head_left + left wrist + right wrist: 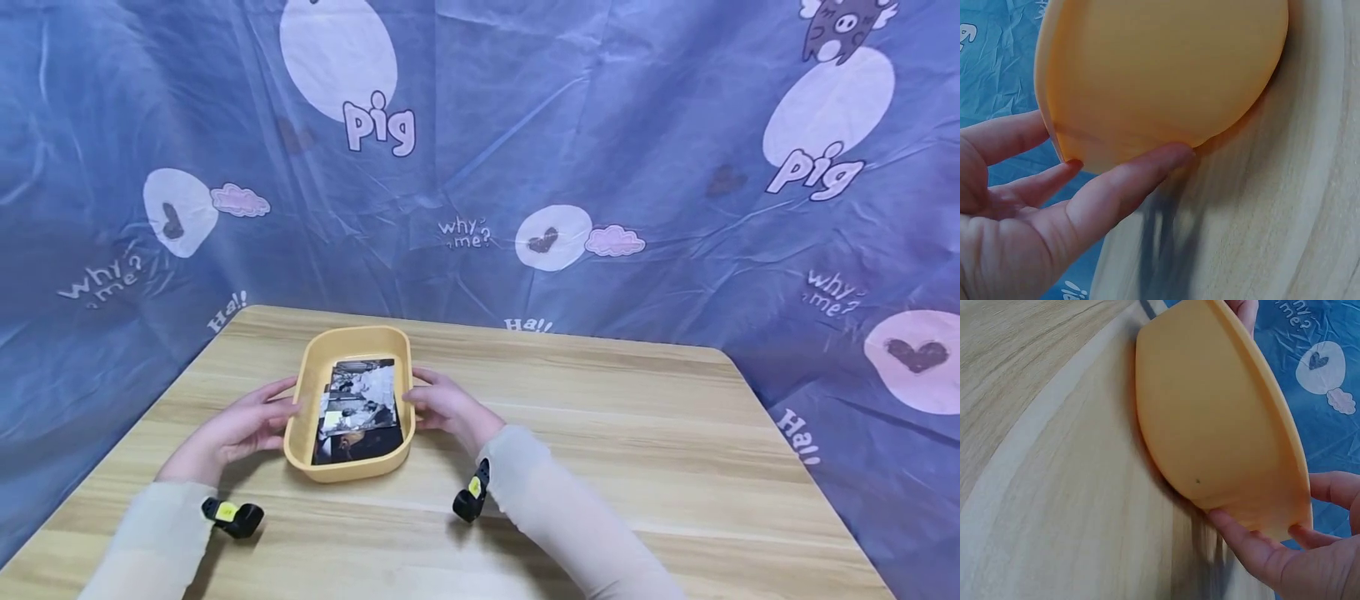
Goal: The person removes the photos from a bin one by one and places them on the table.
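Note:
A yellow, round-cornered plastic box [352, 472] sits at the left part of the table. Inside it lie overlapping photo prints [362, 398], some black-and-white and a darker one below. My left hand [251, 422] holds the box's left side; in the left wrist view its thumb lies low along the outer wall [1166, 69], with other fingers near the rim. On the opposite side my right hand [448, 406] grips the box, and the right wrist view shows the thumb low against the wall [1210, 412]. The photos are hidden in both wrist views.
The light wood-grain table [600, 433] reaches to a blue printed curtain [487, 150] behind it and at both sides. A black wrist camera [234, 517] is strapped to the left sleeve, another black camera [471, 493] to the right.

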Tool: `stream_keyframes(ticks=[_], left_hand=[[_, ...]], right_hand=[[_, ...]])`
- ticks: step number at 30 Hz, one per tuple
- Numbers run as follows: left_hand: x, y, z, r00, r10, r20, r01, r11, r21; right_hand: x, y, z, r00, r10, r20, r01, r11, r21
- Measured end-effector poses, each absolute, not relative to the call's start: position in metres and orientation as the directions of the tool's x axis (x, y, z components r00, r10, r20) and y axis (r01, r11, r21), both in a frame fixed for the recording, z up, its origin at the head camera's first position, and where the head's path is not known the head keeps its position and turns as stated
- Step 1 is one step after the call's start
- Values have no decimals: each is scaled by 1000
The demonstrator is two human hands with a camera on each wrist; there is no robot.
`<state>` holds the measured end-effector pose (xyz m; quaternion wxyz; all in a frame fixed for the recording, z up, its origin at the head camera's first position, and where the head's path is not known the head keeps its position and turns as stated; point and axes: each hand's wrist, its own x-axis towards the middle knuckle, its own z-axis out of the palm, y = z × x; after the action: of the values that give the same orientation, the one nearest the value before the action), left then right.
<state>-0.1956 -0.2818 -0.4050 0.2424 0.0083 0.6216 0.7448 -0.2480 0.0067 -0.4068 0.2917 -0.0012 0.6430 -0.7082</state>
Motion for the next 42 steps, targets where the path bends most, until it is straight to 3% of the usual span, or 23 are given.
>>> stream_keyframes(ticks=[10,30,36,42], left_hand=[[-197,-258,-407,-870,397,-291,-357,-101,929],[-193,-160,-412,-844,454,-287,-396,-165,903],[-192,-153,-411,-840,458,-290,-410,-187,893],[-190,-153,-410,-843,440,-310,-421,-182,889]], right_hand=[[-238,40,-412,-833,-448,-325,381,-38,-924],[-192,142,-410,-882,-361,-302,319,14,-948],[-192,141,-396,-944,-193,-267,262,52,-964],[-196,121,-363,-997,-36,-73,71,54,-996]])
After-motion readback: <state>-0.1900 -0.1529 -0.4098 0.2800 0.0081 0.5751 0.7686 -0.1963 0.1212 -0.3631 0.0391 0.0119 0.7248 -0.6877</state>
